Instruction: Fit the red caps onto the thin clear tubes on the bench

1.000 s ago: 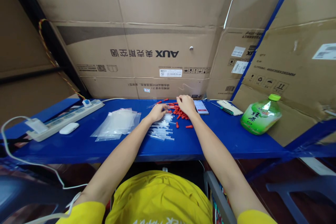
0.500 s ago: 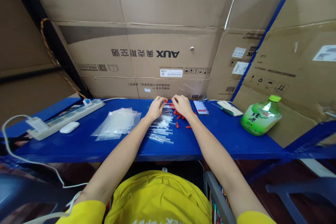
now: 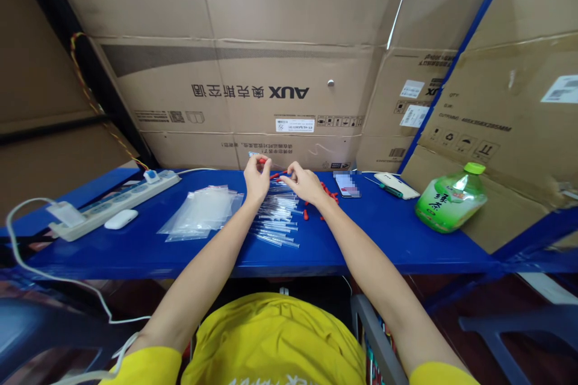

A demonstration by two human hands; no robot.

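Note:
Small red caps (image 3: 262,160) show at the fingertips of my left hand (image 3: 256,179), which is closed on at least one of them above the left back edge of a pile of clear plastic tubes (image 3: 276,216). My right hand (image 3: 306,183) hovers over the back of that pile, thumb and index finger apart. Below its fingers lie more red pieces (image 3: 277,174). Loose red caps (image 3: 333,194) are scattered beside and partly behind my right wrist. Any thin tube between the fingers is too faint to make out.
A stack of clear zip bags (image 3: 203,210) lies left of the tubes. Farther left are a white case (image 3: 121,219) and a power strip (image 3: 112,204). To the right are a phone (image 3: 347,184), a green-handled screwdriver (image 3: 388,188) and a green bottle (image 3: 449,201). Cardboard (image 3: 253,60) walls the back.
My left hand has moved left and slightly back with the red cap. My right hand has shifted left from the red caps to over the tubes, its thumb and index finger spreading.

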